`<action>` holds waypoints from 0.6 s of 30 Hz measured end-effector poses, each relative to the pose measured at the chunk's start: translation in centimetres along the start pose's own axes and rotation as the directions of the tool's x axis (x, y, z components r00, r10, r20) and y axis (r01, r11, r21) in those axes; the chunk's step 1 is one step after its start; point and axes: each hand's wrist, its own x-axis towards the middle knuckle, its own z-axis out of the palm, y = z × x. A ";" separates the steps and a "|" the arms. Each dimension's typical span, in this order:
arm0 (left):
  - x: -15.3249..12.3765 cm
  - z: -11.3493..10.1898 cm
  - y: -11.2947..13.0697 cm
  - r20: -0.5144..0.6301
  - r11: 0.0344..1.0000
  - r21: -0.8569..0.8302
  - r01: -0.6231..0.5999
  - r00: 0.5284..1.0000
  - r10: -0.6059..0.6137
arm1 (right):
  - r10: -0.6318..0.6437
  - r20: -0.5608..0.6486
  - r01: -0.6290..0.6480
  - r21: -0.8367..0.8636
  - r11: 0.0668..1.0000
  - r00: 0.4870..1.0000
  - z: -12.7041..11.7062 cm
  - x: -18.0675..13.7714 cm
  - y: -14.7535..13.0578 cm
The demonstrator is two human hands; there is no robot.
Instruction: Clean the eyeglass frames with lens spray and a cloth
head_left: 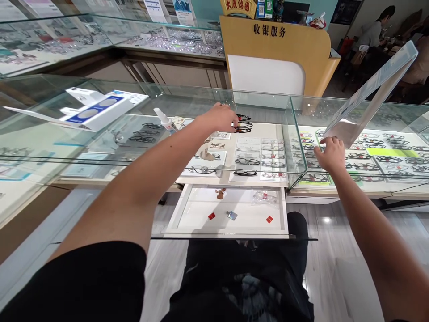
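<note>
My left hand (pixel 219 118) reaches far over the glass counter top (pixel 187 100) and is closed on a small stack of dark eyeglass frames (pixel 243 124), held at their left end. My right hand (pixel 330 153) rests on the glass of the neighbouring case, fingers curled at the lower edge of a tilted acrylic sign stand (pixel 372 91); whether it grips the stand I cannot tell. Under the glass lie white trays of glasses (pixel 259 154) in rows.
A white pulled-out drawer (pixel 228 210) below the counter holds small red tags and a clear bag. A spray bottle (pixel 164 120) and blue-white lens boxes (pixel 97 109) sit at left. A yellow cashier desk (pixel 278 49) stands behind. A person sits at far right.
</note>
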 end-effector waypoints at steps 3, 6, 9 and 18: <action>1.0 0.2 -0.6 0.035 1.000 -0.031 0.004 0.999 -0.003 | 0.002 0.016 -0.002 -0.024 1.000 1.000 -0.1 0.0 -0.1; 1.3 0.2 -0.8 0.072 0.999 -0.044 -0.007 0.997 0.010 | 0.000 0.016 0.001 -0.020 1.000 1.000 -0.1 0.0 -0.1; 1.3 0.1 -0.6 0.071 1.000 -0.022 0.018 0.997 -0.017 | 0.006 0.017 -0.006 -0.019 1.000 1.000 0.1 0.1 0.1; -2.1 -1.6 0.9 -0.018 0.995 -0.098 -0.009 1.000 0.007 | -0.020 -0.018 0.020 0.020 1.000 1.000 0.5 0.3 0.5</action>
